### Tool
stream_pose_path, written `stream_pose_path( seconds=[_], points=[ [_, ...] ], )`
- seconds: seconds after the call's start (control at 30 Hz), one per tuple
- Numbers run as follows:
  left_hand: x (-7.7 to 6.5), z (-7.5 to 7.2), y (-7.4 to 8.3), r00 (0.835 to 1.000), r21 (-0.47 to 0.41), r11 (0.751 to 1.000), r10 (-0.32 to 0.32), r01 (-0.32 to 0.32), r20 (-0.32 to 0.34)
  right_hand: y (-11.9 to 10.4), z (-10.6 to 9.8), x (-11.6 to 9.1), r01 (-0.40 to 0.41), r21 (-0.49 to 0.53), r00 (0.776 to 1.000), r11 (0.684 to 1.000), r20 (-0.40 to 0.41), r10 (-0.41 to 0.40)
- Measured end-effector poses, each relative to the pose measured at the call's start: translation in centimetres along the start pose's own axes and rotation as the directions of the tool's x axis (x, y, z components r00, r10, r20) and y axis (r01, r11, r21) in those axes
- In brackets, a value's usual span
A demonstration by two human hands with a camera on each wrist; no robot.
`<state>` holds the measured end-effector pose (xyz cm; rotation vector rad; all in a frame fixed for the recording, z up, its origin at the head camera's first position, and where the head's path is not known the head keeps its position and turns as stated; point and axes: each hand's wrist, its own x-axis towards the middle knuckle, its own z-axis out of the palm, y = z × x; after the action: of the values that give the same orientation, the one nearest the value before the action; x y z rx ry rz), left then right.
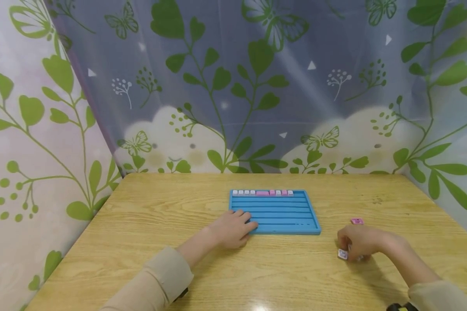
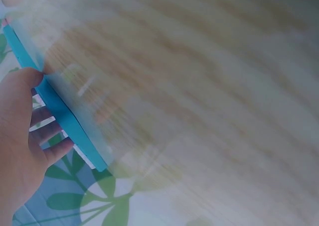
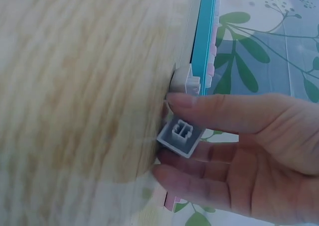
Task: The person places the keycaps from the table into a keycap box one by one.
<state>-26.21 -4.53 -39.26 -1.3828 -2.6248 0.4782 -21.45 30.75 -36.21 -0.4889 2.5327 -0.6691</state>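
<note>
A blue keycap tray (image 1: 274,209) lies on the table, its far row filled with several white and pink keycaps (image 1: 262,193). My left hand (image 1: 233,229) holds the tray's near left corner; in the left wrist view the thumb lies against the tray's near side (image 2: 65,111) and the fingers reach past it. To the right of the tray, my right hand (image 1: 359,242) pinches a keycap (image 3: 182,134) between thumb and fingers, its hollow underside and stem showing. Another white keycap (image 1: 342,254) lies beside the thumb. Just beyond the hand is a pink keycap (image 1: 357,220).
A small pale piece (image 1: 360,258) shows partly under the right hand. The wooden table (image 1: 148,216) reaches back to a patterned cloth (image 1: 233,86) hung behind, with another patterned cloth along the left side.
</note>
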Motion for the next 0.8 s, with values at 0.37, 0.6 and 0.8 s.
stream_pose_path(
  seconds=[0.37, 0.6, 0.8],
  points=[
    [0.0, 0.2, 0.0, 1.0, -0.009, 1.0, -0.001, 0.001, -0.009, 0.9, -0.7, 1.1, 0.092, -0.261, 0.986, 0.961, -0.108, -0.123],
    [0.1, 0.2, 0.0, 1.0, -0.01, 1.0, -0.011, 0.011, 0.001, 0.6, -1.1, 0.9, 0.087, -0.251, 0.986, 0.964, -0.114, -0.119],
    [0.1, 0.4, 0.0, 1.0, -0.013, 1.0, -0.006, 0.005, -0.007, 0.5, -1.3, 0.8, 0.114, -0.28, 0.971, 0.953, -0.17, -0.166]
  ],
)
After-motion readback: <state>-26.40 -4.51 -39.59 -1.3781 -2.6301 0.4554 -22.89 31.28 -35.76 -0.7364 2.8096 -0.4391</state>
